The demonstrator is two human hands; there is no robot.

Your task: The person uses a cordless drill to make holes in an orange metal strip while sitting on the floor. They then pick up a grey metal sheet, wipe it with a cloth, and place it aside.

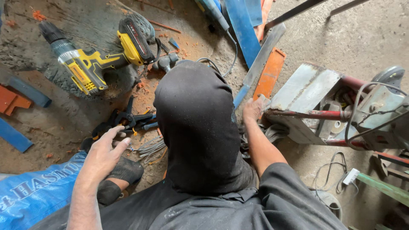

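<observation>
My left hand (102, 150) hovers open with fingers spread, just short of a black spring clamp (128, 120) lying on the dirt floor. A small bunch of thin grey metal rods (149, 147) lies right of that hand. My right hand (254, 109) rests against the near corner of a grey metal machine base (304, 87), at the end of its red bar (315, 114). Its fingers are hidden, so its grip is unclear. A black cloth (198, 123) hanging below my face covers the middle of the view.
A yellow and black cordless drill (100, 59) lies at the upper left. Blue metal bars (243, 25), a grey flat bar (260, 59) and orange pieces (270, 74) lie at the top. A blue sack (34, 191) sits at the lower left. Cables (334, 172) trail under the machine.
</observation>
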